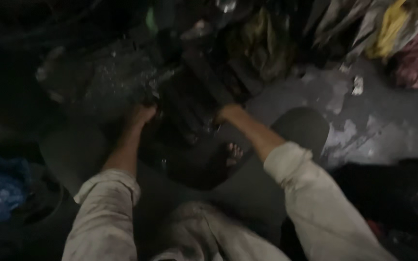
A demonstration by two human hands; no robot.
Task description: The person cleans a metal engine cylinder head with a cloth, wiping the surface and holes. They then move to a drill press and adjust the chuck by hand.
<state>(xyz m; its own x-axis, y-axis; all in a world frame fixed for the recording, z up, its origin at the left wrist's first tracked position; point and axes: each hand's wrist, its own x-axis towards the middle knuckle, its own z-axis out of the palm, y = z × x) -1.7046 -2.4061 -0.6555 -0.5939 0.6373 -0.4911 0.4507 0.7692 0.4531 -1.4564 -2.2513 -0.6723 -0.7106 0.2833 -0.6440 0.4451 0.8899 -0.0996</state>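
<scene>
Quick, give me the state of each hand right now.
Left hand: closed, gripping the left edge of the dark wet bundle.
Right hand: closed on the same bundle's right edge.

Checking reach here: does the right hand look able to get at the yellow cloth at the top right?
Probably not as things stand: the right hand is on the dark bundle, and the yellow cloth lies well beyond it across bare floor.

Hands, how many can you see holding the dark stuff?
2: the left hand grips the dark bundle at its left edge, the right hand at its right. Darkness may hide others.
</scene>
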